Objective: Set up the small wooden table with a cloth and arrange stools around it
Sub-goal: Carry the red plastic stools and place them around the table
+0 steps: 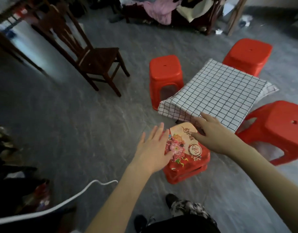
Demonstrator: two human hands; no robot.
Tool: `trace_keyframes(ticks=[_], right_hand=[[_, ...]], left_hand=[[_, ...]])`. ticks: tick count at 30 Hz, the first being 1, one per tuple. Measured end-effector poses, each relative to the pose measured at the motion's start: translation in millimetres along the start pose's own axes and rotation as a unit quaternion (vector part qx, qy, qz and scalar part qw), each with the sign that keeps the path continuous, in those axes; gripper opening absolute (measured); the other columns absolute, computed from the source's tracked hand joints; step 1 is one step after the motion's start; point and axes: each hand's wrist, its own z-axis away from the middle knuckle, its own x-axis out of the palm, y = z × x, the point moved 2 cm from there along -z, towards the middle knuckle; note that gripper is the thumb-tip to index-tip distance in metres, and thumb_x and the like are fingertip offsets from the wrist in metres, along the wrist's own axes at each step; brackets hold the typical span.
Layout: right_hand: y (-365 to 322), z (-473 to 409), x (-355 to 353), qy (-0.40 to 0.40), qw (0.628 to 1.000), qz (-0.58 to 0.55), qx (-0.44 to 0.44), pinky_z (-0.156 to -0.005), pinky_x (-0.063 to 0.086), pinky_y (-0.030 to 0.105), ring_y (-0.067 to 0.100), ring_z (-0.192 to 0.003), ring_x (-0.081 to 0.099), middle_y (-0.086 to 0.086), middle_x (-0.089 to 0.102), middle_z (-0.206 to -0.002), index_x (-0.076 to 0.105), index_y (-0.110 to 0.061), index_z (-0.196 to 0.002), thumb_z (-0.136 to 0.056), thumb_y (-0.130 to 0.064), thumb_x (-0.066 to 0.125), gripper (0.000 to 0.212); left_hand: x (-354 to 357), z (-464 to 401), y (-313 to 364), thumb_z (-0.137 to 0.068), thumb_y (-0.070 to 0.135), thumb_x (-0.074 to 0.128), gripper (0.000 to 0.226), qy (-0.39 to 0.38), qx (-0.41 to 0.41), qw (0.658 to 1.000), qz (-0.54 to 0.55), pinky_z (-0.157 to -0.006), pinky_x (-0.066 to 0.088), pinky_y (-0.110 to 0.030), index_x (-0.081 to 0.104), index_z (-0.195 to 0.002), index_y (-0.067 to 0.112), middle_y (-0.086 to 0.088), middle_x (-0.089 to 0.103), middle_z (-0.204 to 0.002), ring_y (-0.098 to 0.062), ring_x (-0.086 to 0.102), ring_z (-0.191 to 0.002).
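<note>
A white cloth with a black grid [217,91] covers the small table at the right of the head view; the table itself is hidden beneath it. Plain red plastic stools stand around it: one at its left [165,73], one behind [249,54], one at its right front [279,130]. A fourth red stool with a flower-printed seat [185,153] stands at the near side. My left hand [153,148] rests flat on that seat's left edge, fingers spread. My right hand [212,133] hovers over its far right corner, fingers apart, next to the cloth's hanging edge.
A dark wooden chair [94,56] stands at the left on the grey floor. Behind it is a larger table's leg [15,49]. Piled clothes on a wooden frame [161,12] fill the back. A white cable [60,206] crosses the lower left. My shoe [171,199] is near the bottom.
</note>
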Motion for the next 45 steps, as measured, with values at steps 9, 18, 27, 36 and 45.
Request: trace_keyframes(ticks=[9, 18, 27, 36, 45], right_hand=[[1, 17, 32, 0.028, 0.991, -0.041, 0.128, -0.114, 0.028, 0.043, 0.031, -0.14, 0.026, 0.008, 0.025, -0.155, 0.031, -0.02, -0.149, -0.092, -0.048, 0.052, 0.068], [-40, 18, 93, 0.036, 0.949, -0.127, 0.286, -0.115, 0.026, 0.048, 0.032, -0.145, 0.018, 0.01, 0.018, -0.159, 0.027, -0.027, -0.15, -0.093, -0.049, 0.05, 0.066], [-42, -8, 184, 0.034, 0.925, -0.167, 0.338, -0.115, 0.029, 0.042, 0.025, -0.146, 0.016, 0.003, 0.01, -0.161, 0.021, -0.025, -0.151, -0.094, -0.041, 0.048, 0.065], [30, -93, 326, -0.004, 0.918, -0.162, 0.363, -0.111, 0.032, 0.055, 0.04, -0.146, 0.007, 0.009, -0.01, -0.161, 0.009, -0.025, -0.153, -0.09, -0.038, 0.056, 0.08], [45, -154, 458, -0.003, 0.899, -0.165, 0.405, -0.101, 0.032, 0.069, 0.058, -0.13, -0.034, 0.022, -0.036, -0.15, -0.026, -0.015, -0.148, -0.065, -0.068, 0.073, 0.139]], left_hand=[[5, -37, -21, -0.099, 0.055, 0.033, 0.067, -0.012, 0.134, 0.991, 0.023, -0.121, 0.004, -0.044, 0.01, -0.155, 0.028, 0.009, -0.009, -0.163, -0.013, -0.005, -0.15], [38, -79, -85, -0.098, 0.056, 0.033, 0.069, -0.072, 0.237, 0.969, -0.014, -0.121, 0.007, -0.045, 0.008, -0.156, 0.026, 0.006, -0.007, -0.164, -0.016, -0.002, -0.15], [135, -172, -125, -0.098, 0.053, 0.04, 0.068, -0.145, 0.245, 0.959, 0.011, -0.12, 0.009, -0.044, 0.014, -0.155, 0.028, 0.005, -0.008, -0.164, -0.016, -0.002, -0.15], [278, -301, -103, -0.096, 0.04, 0.051, 0.068, -0.094, 0.313, 0.943, -0.057, -0.12, 0.007, -0.039, 0.021, -0.155, 0.024, 0.002, -0.012, -0.163, -0.019, -0.004, -0.15], [329, -381, -129, -0.052, 0.059, 0.086, 0.113, -0.133, 0.269, 0.954, 0.009, -0.112, 0.009, -0.068, 0.016, -0.14, 0.064, 0.016, -0.03, -0.155, -0.043, -0.019, -0.144]])
